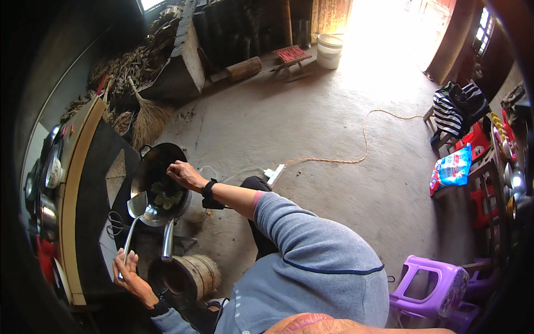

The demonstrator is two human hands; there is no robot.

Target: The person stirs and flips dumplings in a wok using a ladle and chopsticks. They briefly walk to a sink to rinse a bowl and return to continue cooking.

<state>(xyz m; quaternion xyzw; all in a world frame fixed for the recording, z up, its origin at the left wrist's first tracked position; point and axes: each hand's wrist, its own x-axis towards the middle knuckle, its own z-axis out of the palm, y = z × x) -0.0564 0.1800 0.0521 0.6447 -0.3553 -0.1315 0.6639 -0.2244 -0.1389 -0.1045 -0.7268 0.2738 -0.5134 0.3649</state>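
A dark wok (162,156) with a metal handle holds some green leafy food (167,196) in its lower half. My left hand (133,277) is at the lower left, around the handle of a metal spatula (137,204), whose blade lies over the wok's near left rim. Over the right part of the wok is my right hand (183,174), palm down with its fingers bent together; whether something small is between them cannot be told. A black band is on the right wrist.
A counter with bowls (54,171) is at the left. A cylindrical stove (200,273) stands below the wok, a straw broom (148,117) beyond it. A power strip (274,175) with a cord lies on the floor. Purple stools (434,288) and a blue-red packet (452,167) are at the right.
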